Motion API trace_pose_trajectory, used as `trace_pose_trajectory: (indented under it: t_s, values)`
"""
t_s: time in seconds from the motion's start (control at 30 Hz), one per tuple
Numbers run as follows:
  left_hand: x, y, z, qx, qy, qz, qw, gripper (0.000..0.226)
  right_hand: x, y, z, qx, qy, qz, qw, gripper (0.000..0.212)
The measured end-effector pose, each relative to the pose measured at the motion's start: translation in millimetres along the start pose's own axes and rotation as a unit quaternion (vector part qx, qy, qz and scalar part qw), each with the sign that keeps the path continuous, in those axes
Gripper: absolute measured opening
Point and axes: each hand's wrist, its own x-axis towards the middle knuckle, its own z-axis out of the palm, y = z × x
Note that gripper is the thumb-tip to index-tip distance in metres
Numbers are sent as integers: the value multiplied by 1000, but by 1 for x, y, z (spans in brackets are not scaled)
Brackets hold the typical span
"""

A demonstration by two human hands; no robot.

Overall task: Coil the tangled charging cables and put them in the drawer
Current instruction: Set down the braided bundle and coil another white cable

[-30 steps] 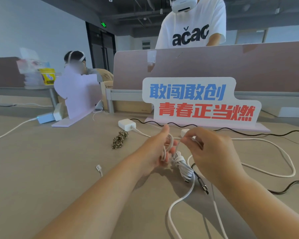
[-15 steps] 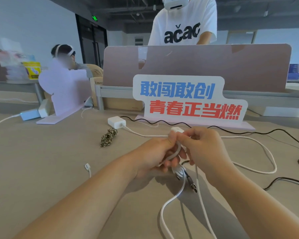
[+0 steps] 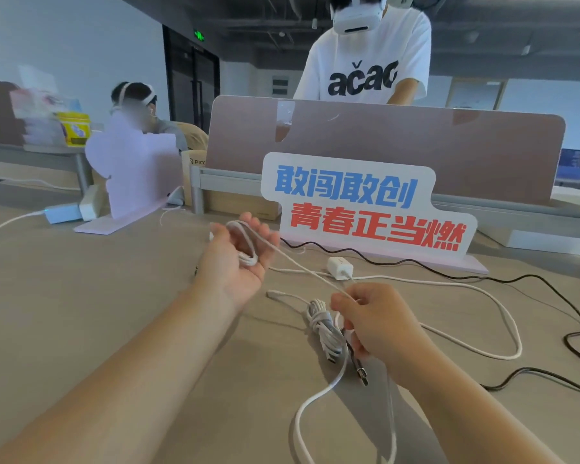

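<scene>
The left hand [image 3: 236,262] lies palm up. Its fingers [image 3: 265,236] are half curled, with a few loops of the white cable [image 3: 246,244] slung round them and gathered in the palm. From those loops one strand runs straight, down and to the right, to the right hand [image 3: 377,324], which pinches it at the fingertips. The rest of that hand's fingers curl under, and I cannot tell whether they grip anything more.

Just left of the right fingertips a coiled bundle [image 3: 322,324] of white cable lies on the table [image 3: 81,313], close against the hand. A black plug [image 3: 360,375] sticks out just below the curled fingers.

A little beyond the right fingertips sits a white charger block [image 3: 339,266]. The slack of the white cable sweeps out in a wide loop to the right of the right hand, and more of it trails back toward the near edge.

Farther out a black cable [image 3: 416,262] snakes along the foot of a standing sign [image 3: 365,209].
</scene>
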Motion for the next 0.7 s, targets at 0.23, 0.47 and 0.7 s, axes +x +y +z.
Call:
trace_pose_trajectory:
  t_s: [0.23, 0.47, 0.7]
  values:
    - [7, -12, -11, 455, 102, 131, 875, 55, 1, 2, -4, -77, -11, -86, 993, 16]
    - [-8, -40, -24, 701, -86, 172, 687, 50, -8, -4, -2, -142, 100, -315, 933, 4]
    - [-25, -38, -12, 593, -265, -108, 753, 74, -7, -5, -4, -96, 175, -252, 947, 12]
